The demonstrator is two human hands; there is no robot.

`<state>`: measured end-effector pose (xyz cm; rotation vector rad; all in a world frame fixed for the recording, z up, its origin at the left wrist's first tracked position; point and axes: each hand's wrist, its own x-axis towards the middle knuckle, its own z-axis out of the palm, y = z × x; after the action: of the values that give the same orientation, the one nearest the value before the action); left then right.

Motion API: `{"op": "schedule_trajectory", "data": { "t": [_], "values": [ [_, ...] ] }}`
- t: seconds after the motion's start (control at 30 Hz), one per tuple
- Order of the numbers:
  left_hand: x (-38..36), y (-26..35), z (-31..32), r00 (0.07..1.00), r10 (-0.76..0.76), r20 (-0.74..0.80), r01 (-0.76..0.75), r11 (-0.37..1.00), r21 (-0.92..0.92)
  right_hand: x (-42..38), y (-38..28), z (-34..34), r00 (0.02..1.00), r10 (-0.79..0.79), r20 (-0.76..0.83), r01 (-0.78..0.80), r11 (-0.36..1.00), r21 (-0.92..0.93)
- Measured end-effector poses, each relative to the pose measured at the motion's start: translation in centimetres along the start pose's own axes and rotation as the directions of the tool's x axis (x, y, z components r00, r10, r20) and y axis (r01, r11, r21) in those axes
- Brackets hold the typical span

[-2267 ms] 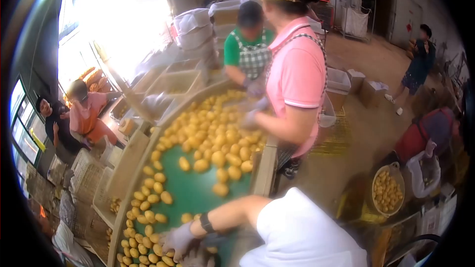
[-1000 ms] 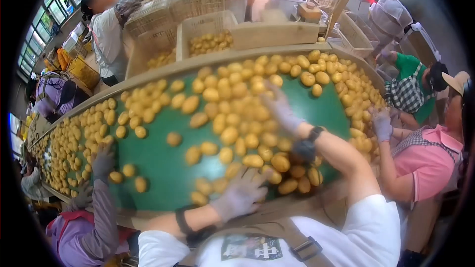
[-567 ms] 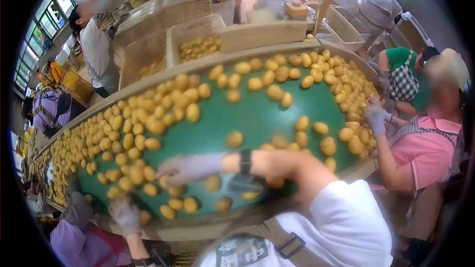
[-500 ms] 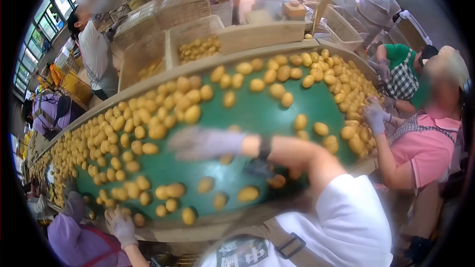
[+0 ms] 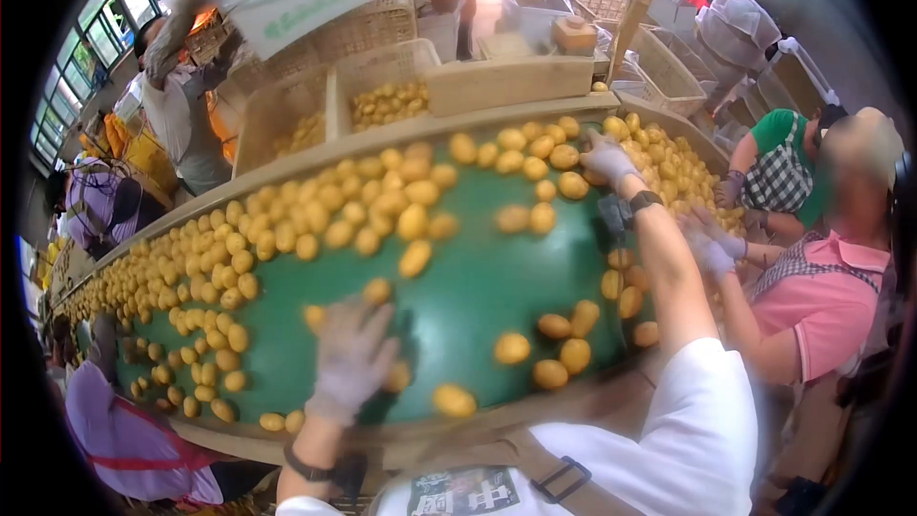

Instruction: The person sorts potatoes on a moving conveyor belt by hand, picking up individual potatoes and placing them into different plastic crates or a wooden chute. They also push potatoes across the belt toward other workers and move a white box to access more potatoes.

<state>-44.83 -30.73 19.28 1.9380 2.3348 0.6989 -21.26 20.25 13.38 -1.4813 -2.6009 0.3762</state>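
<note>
The gloved left hand (image 5: 353, 358) is in front of the white T-shirt (image 5: 702, 430), a bit blurry, back up, with its fingers spread. The right arm (image 5: 671, 272) stretches out long, so the gloved right hand (image 5: 611, 161) is much farther from the shirt. Each wrist has a dark band (image 5: 646, 200).

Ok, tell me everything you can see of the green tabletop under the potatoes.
The green tabletop is flat, smooth, slightly shiny and plastic-looking. A beige rim edges its long near and far sides, and it runs into the distance at the left. Yellow potatoes lie on it, dense at the left and at the far right, sparse in the middle. The gloved left hand is over its near half; blur hides whether they touch.
</note>
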Motion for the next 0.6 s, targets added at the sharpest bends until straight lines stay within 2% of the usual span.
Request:
{"op": "schedule_trajectory", "data": {
  "t": [0.03, 0.1, 0.2, 0.23, 0.27, 0.3, 0.37, 0.43, 0.53, 0.57, 0.6],
  "values": [
    [2.0, 0.6, 1.3, 0.991, 0.131, -0.001, -0.131, 0.991, 0.034, 0.3, 0.2, 0.6, 0.998, 0.020, -0.066, -0.010, 0.990, 0.141],
    [5.5, 2.1, 2.9, 0.967, 0.254, 0.014, -0.253, 0.967, -0.024, 1.8, 1.0, 2.4, 0.979, 0.078, -0.190, 0.007, 0.913, 0.409],
    [10.7, 2.6, 5.7, 0.927, 0.366, 0.080, -0.369, 0.929, 0.026, 1.6, -3.8, 0.2, 0.905, 0.071, -0.419, 0.115, 0.909, 0.401],
    [12.8, 2.5, 6.8, 0.932, 0.334, 0.143, -0.345, 0.937, 0.061, 1.6, -5.2, -0.3, 0.942, -0.089, -0.323, 0.153, 0.972, 0.178],
    [14.9, 2.3, 8.0, 0.931, 0.298, 0.209, -0.323, 0.942, 0.095, 1.7, -6.5, -0.8, 0.945, -0.245, -0.216, 0.243, 0.969, -0.040],
    [16.2, 2.2, 9.2, 0.928, 0.260, 0.266, -0.303, 0.943, 0.135, 2.0, -7.8, -0.9, 0.975, -0.205, -0.079, 0.197, 0.975, -0.108],
    [17.6, 1.1, 10.5, 0.949, 0.187, 0.254, -0.237, 0.954, 0.184, 3.9, -9.0, -1.9, 0.970, -0.160, 0.184, 0.187, 0.972, -0.144],
    [17.2, -0.2, 11.3, 0.969, 0.114, 0.218, -0.164, 0.960, 0.226, 4.5, -10.4, -3.5, 0.907, -0.120, 0.404, 0.210, 0.960, -0.187],
    [13.2, -2.7, 9.6, 0.984, 0.049, 0.170, -0.082, 0.978, 0.191, 3.7, -10.4, -2.5, 0.900, -0.063, 0.432, 0.127, 0.984, -0.122],
    [11.2, -3.7, 9.5, 0.997, 0.065, 0.049, -0.073, 0.980, 0.187, 2.8, -10.1, -2.3, 0.891, -0.091, 0.446, 0.143, 0.986, -0.084],
    [9.2, -4.5, 9.0, 0.999, 0.004, 0.053, -0.015, 0.978, 0.208, 1.1, -10.2, -2.6, 0.880, -0.120, 0.460, 0.159, 0.986, -0.048]
  ]
}}
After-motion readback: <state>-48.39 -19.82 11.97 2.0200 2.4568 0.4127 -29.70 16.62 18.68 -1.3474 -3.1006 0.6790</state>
